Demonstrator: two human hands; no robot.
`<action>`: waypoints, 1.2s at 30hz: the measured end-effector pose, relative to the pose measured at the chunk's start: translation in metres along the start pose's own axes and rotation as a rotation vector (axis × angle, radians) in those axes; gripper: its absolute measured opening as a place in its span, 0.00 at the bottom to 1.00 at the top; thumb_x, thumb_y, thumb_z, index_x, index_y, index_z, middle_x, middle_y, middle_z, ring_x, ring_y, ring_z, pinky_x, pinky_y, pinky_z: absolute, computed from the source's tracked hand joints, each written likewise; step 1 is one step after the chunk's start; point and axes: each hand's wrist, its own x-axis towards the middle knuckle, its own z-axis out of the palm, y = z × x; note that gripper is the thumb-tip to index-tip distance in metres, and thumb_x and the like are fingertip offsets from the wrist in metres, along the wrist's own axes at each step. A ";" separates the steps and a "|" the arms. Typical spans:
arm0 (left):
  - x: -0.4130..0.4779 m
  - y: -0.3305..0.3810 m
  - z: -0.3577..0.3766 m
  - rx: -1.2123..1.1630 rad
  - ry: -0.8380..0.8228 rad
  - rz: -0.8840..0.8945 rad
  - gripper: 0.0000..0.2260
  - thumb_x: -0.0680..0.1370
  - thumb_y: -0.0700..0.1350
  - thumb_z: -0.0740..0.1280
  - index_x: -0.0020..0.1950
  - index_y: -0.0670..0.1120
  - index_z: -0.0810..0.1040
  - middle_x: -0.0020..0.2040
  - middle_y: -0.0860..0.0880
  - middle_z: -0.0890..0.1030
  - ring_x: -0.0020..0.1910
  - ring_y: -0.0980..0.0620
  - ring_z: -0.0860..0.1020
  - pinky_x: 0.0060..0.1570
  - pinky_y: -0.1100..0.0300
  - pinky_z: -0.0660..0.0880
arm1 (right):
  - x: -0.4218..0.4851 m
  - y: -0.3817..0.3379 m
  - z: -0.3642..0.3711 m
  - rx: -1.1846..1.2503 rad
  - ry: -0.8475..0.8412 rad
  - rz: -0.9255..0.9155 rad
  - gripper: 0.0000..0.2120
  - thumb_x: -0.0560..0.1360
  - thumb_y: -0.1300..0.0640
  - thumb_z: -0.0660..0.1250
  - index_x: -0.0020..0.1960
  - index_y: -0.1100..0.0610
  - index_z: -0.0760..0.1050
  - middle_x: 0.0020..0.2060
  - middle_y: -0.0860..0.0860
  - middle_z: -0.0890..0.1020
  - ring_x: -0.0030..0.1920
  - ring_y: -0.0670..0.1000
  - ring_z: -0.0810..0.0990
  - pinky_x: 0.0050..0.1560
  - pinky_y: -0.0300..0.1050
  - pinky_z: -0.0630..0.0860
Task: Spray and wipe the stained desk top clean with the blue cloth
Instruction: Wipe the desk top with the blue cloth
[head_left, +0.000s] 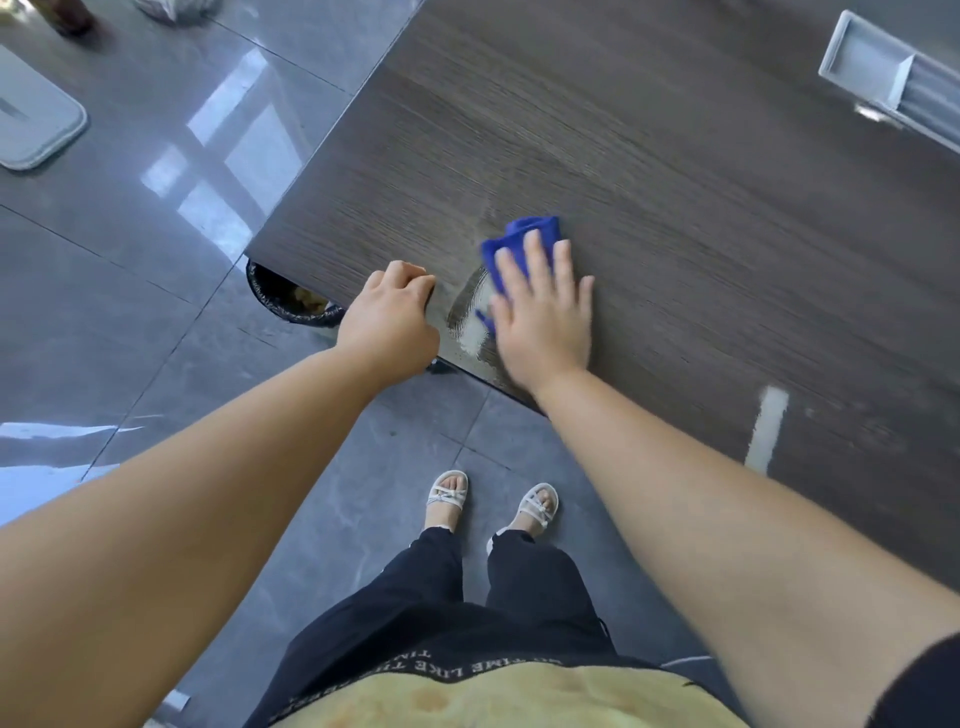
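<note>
While the right hand (543, 317) lies flat with its fingers straight and spread, it presses the blue cloth (519, 236) down onto the dark wood-grain table (675, 208). The cloth is bunched under the fingers and palm; its far fold pokes out past the fingertips and a small corner shows beside the thumb. It sits on the table not far from the near edge, well in from the corner. Just beside the cloth, on its left, a wet curved smear (470, 312) glistens on the wood. Left of that smear, apart from the cloth, the left hand (387, 317) rests on the table's near edge with its fingers curled into a loose fist, holding nothing that shows. The two hands are near each other but do not touch. Far beyond the cloth to the right, a grey recessed box (872, 67) is set into the table. Left of the cloth and lower, a black-lined bin (280, 296) peeks out from under the table onto the grey tiled floor (130, 312).
</note>
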 end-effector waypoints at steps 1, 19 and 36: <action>-0.002 0.002 0.002 -0.020 0.016 -0.010 0.24 0.75 0.40 0.61 0.72 0.45 0.64 0.72 0.48 0.62 0.69 0.45 0.60 0.67 0.59 0.59 | -0.015 -0.004 0.004 -0.001 -0.002 -0.168 0.23 0.79 0.46 0.53 0.72 0.49 0.65 0.74 0.54 0.62 0.74 0.61 0.59 0.67 0.66 0.59; -0.015 0.071 0.046 0.087 0.017 0.211 0.24 0.75 0.45 0.60 0.72 0.47 0.63 0.75 0.45 0.58 0.73 0.42 0.53 0.73 0.48 0.50 | -0.112 0.087 -0.009 -0.048 -0.100 -0.269 0.22 0.79 0.48 0.51 0.71 0.49 0.66 0.73 0.52 0.64 0.73 0.59 0.60 0.68 0.65 0.59; -0.015 0.145 0.073 0.171 -0.128 0.556 0.24 0.75 0.44 0.62 0.71 0.47 0.66 0.74 0.47 0.61 0.73 0.45 0.55 0.73 0.49 0.50 | -0.185 0.187 -0.026 -0.062 -0.100 0.181 0.24 0.79 0.47 0.49 0.74 0.48 0.59 0.75 0.51 0.59 0.75 0.57 0.54 0.67 0.70 0.60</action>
